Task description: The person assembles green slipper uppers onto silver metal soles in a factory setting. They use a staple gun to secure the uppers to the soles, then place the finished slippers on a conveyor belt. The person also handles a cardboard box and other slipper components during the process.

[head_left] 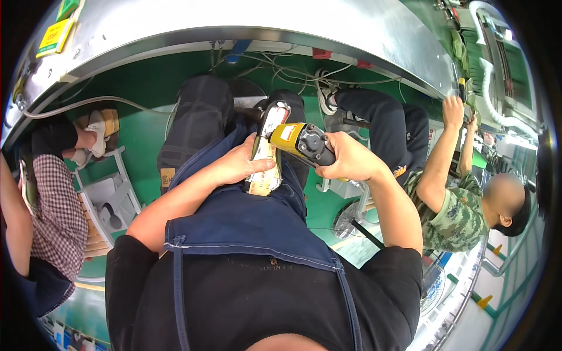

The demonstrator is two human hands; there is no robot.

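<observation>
Over my lap, my left hand (239, 164) grips a long, shoe-shaped piece (265, 180) with a cream, printed face and a dark side edge. My thumb lies across its face and the fingers go behind it. A yellow and black power tool (291, 138) is held in my right hand (353, 157), whose fingers wrap round its dark body. The tool's head meets the middle of the piece or hovers just over it; which of the two cannot be told. Under both hands spreads my dark blue apron (246, 225).
Ahead curves a metal workbench (252, 23), with loose cables (287, 63) beneath it. Yellow and green boxes (55, 38) rest at its left. A person in camouflage (453, 216) works at my right; another in checked cloth (55, 199) sits at my left by a grey stool (111, 190).
</observation>
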